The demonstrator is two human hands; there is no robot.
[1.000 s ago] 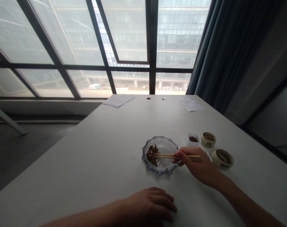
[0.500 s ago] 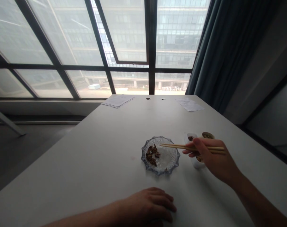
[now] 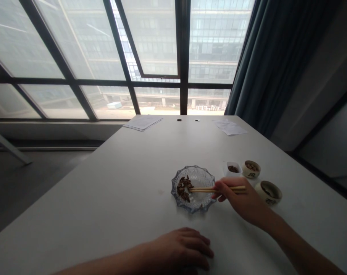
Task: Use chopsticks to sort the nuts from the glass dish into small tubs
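Observation:
My right hand (image 3: 236, 196) grips a pair of wooden chopsticks (image 3: 203, 189). Their tips reach a heap of small brown, pod-like pieces (image 3: 184, 188) on the left side of a clear glass dish (image 3: 207, 176) with a scalloped rim. Whether the tips pinch a piece is too small to tell. In front of the dish my left hand (image 3: 187, 244) rests palm down on the table, holding nothing, fingers loosely extended. Beyond my right hand stand a white cup (image 3: 233, 173) with dark bits in it, a small pot (image 3: 251, 171) with round pieces, and another small pot (image 3: 272, 195).
The white table (image 3: 118, 183) stretches away toward the window. Stacked papers (image 3: 143, 123) lie at its far left and a crumpled sheet (image 3: 230, 126) at its far right. Two cable holes are near the far edge. A dark curtain (image 3: 265, 68) hangs on the right.
My right hand has moved left and nearer, bringing the chopstick tips down to the brown pieces. The cup and pots behind it show more fully. My left hand has stayed put.

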